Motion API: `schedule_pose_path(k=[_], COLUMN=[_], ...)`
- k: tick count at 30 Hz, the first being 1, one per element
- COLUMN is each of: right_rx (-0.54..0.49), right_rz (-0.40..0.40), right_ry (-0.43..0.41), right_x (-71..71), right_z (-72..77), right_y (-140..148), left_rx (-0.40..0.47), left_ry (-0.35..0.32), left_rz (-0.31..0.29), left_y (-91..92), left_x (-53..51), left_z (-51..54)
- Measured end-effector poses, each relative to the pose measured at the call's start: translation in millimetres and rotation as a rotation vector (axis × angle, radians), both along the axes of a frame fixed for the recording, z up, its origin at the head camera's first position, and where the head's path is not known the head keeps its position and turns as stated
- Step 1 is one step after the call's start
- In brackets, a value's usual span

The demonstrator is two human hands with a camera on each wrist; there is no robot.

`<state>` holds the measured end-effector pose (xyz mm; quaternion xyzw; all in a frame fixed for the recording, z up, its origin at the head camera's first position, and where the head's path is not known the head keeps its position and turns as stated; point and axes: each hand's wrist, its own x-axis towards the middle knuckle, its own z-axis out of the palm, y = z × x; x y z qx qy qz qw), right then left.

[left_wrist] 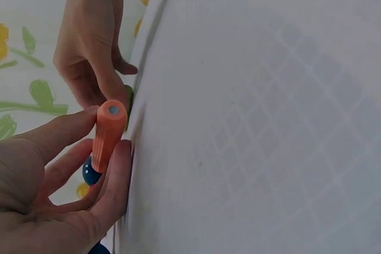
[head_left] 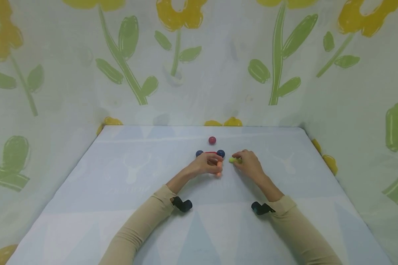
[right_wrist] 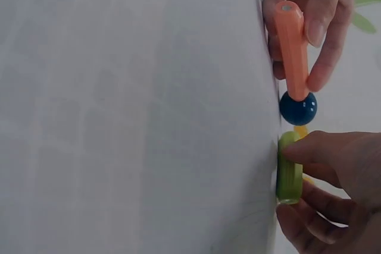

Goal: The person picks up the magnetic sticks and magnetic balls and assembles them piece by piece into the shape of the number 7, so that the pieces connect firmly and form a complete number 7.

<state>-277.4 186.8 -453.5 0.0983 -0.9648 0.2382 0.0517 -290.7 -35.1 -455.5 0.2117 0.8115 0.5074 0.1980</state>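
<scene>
My left hand pinches an orange magnetic stick between thumb and fingers; a small metal disc shows in its near end. The stick's far end meets a dark blue ball in the right wrist view; whether they are joined I cannot tell. In the head view a red stick lies between that ball and a second blue ball. To the right, my right hand holds a yellow-green stick low at the table surface, a little apart from the blue ball.
Beyond the blue balls, a red ball rests on the pale patterned table. Flower-printed cloth walls rise at the table's back and sides. A black wrist camera sits on the left sleeve, another black camera on the right.
</scene>
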Motion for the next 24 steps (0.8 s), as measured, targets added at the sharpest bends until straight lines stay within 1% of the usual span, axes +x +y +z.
schedule_pose_path(k=[6, 11, 16, 24], right_rx=[-0.012, -0.021, -0.015, -0.030], right_rz=[-0.008, -0.013, -0.016, -0.017], right_ry=[-0.026, -0.035, -0.053, -0.055], right_x=[-0.1, 1.6, 2.7, 9.5], right_z=[1.3, 3.0, 2.1, 5.4], right_y=[-0.6, -0.7, -1.3, -3.8], left_rx=[0.003, 0.005, 0.001, -0.013], left_ry=[-0.005, 0.003, 0.006, 0.004], left_rz=[0.002, -0.002, 0.000, 0.007], left_y=[1.3, 1.4, 1.5, 1.0], left_x=[-0.6, -1.7, -0.5, 0.0], left_z=[1.4, -0.2, -0.2, -0.4])
